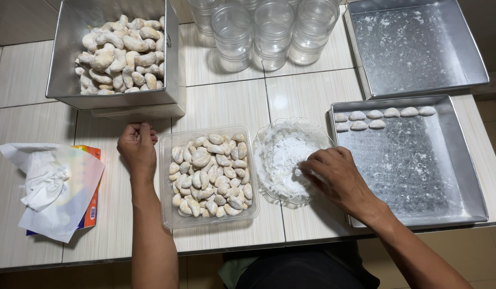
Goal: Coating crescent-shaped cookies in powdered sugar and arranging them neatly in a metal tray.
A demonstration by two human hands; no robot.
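Observation:
My right hand reaches into a clear glass bowl of white powder, fingertips buried in the powder; whether it holds a cookie I cannot tell. My left hand rests as a loose fist on the tiled floor, just left of a clear plastic tub full of pale crescent cookies. To the right lies a metal tray with several powdered cookies lined along its far left corner.
A deep metal pan heaped with cookies stands at the far left. Several clear jars stand at the back centre. Another powder-dusted metal tray lies far right. White tissues on an orange pack lie at left.

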